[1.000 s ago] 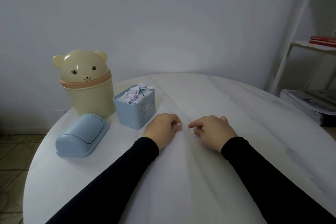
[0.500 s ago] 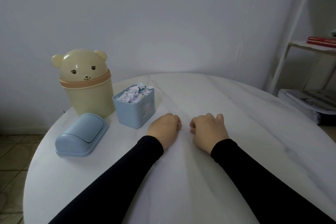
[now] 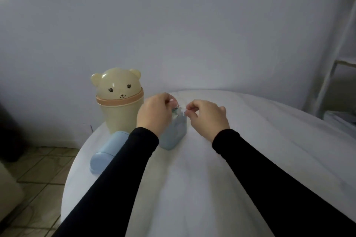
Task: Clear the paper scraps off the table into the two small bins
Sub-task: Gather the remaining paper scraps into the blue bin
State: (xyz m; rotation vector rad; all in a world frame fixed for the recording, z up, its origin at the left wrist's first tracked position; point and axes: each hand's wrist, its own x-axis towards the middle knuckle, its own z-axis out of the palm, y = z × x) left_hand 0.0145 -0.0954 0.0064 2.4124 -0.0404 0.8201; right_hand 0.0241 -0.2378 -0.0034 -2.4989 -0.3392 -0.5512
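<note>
We see both hands raised over the mouth of the blue bin [image 3: 176, 132], which stands on the round white bench [image 3: 221, 169] near its far left edge. The left hand [image 3: 155, 114] has its fingers curled, fingertips pinched at the paper scraps [image 3: 178, 110] heaped at the bin's rim; the right hand [image 3: 207, 116] likewise pinches at the scraps from the other side, though blur hides how much each holds. Just left of the blue bin stands the cream bear-shaped bin [image 3: 120, 102], lid on. The blue lid [image 3: 107, 153] lies at the bench's left edge, partly hidden by the left sleeve [image 3: 115, 188]. The bench surface right of the hands is bare white.
</note>
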